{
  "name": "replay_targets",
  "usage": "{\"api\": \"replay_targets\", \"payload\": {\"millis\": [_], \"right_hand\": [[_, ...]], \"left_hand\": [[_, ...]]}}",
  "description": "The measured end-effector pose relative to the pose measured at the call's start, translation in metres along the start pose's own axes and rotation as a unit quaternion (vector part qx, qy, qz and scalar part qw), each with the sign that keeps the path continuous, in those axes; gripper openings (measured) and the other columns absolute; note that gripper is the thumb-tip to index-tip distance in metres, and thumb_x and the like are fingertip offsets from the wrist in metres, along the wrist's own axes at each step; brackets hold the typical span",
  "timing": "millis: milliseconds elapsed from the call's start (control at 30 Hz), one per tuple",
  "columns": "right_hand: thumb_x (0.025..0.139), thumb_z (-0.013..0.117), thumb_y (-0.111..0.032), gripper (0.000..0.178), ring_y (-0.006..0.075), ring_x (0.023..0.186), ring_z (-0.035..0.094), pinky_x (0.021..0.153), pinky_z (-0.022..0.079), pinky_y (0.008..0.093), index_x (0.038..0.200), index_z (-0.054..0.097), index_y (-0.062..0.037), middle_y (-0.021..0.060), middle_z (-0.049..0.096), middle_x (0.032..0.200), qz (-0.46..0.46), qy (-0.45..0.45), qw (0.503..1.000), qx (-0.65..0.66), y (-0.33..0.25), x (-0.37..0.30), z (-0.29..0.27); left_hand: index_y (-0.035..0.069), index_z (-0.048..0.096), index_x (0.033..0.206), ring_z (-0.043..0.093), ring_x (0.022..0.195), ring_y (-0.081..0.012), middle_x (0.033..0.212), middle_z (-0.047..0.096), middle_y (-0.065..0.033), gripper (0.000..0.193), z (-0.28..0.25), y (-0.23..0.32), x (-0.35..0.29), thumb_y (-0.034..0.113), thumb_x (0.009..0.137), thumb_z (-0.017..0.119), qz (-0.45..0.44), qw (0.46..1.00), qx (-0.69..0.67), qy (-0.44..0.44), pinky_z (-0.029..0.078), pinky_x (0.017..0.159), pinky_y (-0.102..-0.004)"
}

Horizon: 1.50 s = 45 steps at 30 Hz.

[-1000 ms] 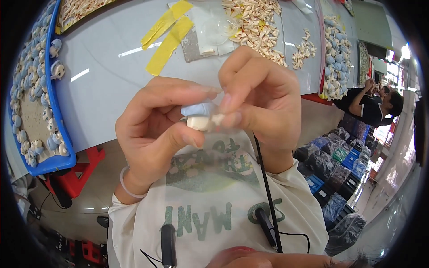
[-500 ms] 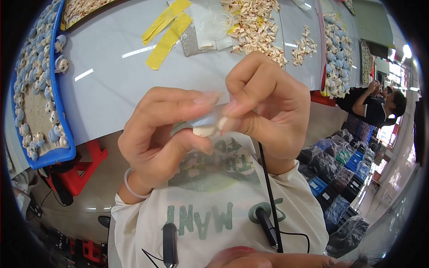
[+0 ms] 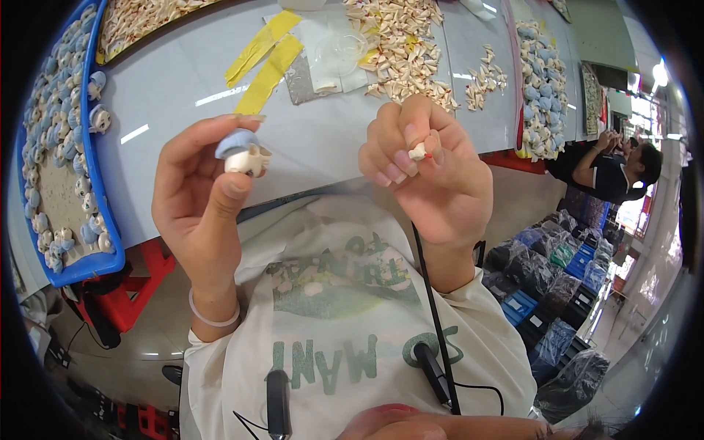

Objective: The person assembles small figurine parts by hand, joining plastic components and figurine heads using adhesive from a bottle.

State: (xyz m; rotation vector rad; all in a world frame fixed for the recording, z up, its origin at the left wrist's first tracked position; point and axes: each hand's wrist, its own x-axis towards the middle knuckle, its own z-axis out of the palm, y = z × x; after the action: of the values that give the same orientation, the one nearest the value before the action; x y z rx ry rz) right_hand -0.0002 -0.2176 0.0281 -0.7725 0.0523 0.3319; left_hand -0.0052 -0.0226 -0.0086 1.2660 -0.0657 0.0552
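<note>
My left hand (image 3: 192,194) pinches a small toy doll head (image 3: 239,152) with a light blue cap and cream face between thumb and fingertips. A little pale part sticks out of the head's right side. To the right and apart from it, my right hand (image 3: 444,183) grips a tiny cream piece (image 3: 418,152) with a red tip between thumb and forefinger; its other fingers are curled. Beyond that hand lies a heap of similar cream pieces (image 3: 403,55) on the table, with a smaller cluster (image 3: 485,77) beside it.
At the left, a blue tray (image 3: 108,198) holds many more doll heads; two heads (image 3: 99,117) lie by its rim. Yellow tape strips (image 3: 270,73) cross the table (image 3: 172,95). More heads (image 3: 541,92) fill the right side. A person (image 3: 609,165) sits farther right, near wrapped crates (image 3: 550,293).
My hands were together at the doll head; now they are apart. The left has moved left with the head, turning its face side out, while the right holds the cream piece separately.
</note>
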Motion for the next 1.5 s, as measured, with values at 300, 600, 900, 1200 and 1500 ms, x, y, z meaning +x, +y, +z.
{"api": "replay_targets", "payload": {"millis": [300, 600, 900, 1200, 1500], "right_hand": [[0.081, 0.056, -0.012, 0.011, 0.0113, 0.063, 0.042, 0.061, 0.034, 0.0255, 0.079, 0.049, -0.0036, 0.0038, 0.047, 0.07, 0.026, 0.002, 0.999, 0.021, 0.002, 0.002, 0.0], [0.077, 0.061, -0.011, 0.015, 0.0103, 0.065, 0.041, 0.061, 0.034, 0.023, 0.079, 0.048, -0.0039, 0.0036, 0.047, 0.073, 0.04, 0.027, 0.998, -0.043, 0.012, -0.003, 0.014], [0.075, 0.062, 0.0, 0.013, 0.0097, 0.072, 0.049, 0.066, 0.039, 0.022, 0.081, 0.052, -0.0012, 0.0044, 0.053, 0.079, 0.004, 0.019, 0.992, -0.123, 0.012, -0.005, 0.02], [0.072, 0.06, 0.005, 0.013, 0.0121, 0.07, 0.049, 0.065, 0.04, 0.0231, 0.08, 0.051, -0.0008, 0.006, 0.051, 0.075, -0.029, 0.044, 0.99, -0.128, 0.014, -0.006, 0.02], [0.066, 0.064, 0.008, 0.017, 0.0119, 0.07, 0.048, 0.065, 0.037, 0.0238, 0.076, 0.054, -0.0015, 0.0044, 0.052, 0.074, -0.082, 0.011, 0.951, -0.298, 0.012, -0.005, 0.023]], "left_hand": [[-0.004, 0.046, 0.106, 0.057, 0.085, -0.0198, 0.105, 0.053, -0.0186, 0.04, 0.005, -0.001, 0.0, 0.016, 0.077, 0.066, -0.004, 0.995, -0.092, -0.04, 0.049, 0.072, -0.0273], [-0.004, 0.049, 0.103, 0.054, 0.094, -0.0232, 0.103, 0.052, -0.0178, 0.038, 0.012, -0.008, -0.007, 0.004, 0.072, 0.068, 0.045, 0.985, -0.13, -0.102, 0.047, 0.08, -0.0318], [-0.006, 0.051, 0.101, 0.054, 0.095, -0.0224, 0.103, 0.052, -0.0165, 0.036, 0.01, -0.005, -0.006, 0.005, 0.072, 0.069, 0.055, 0.986, -0.11, -0.115, 0.045, 0.082, -0.0305], [-0.007, 0.046, 0.108, 0.054, 0.088, -0.0149, 0.103, 0.055, -0.0154, 0.036, -0.01, 0.004, 0.005, 0.006, 0.079, 0.062, 0.021, 0.997, -0.063, -0.04, 0.045, 0.074, -0.0247], [0.002, 0.056, 0.1, 0.051, 0.084, -0.0177, 0.098, 0.057, -0.0085, 0.025, -0.023, 0.015, 0.016, 0.007, 0.076, 0.062, 0.057, 0.884, 0.464, -0.015, 0.043, 0.073, -0.0266]]}}
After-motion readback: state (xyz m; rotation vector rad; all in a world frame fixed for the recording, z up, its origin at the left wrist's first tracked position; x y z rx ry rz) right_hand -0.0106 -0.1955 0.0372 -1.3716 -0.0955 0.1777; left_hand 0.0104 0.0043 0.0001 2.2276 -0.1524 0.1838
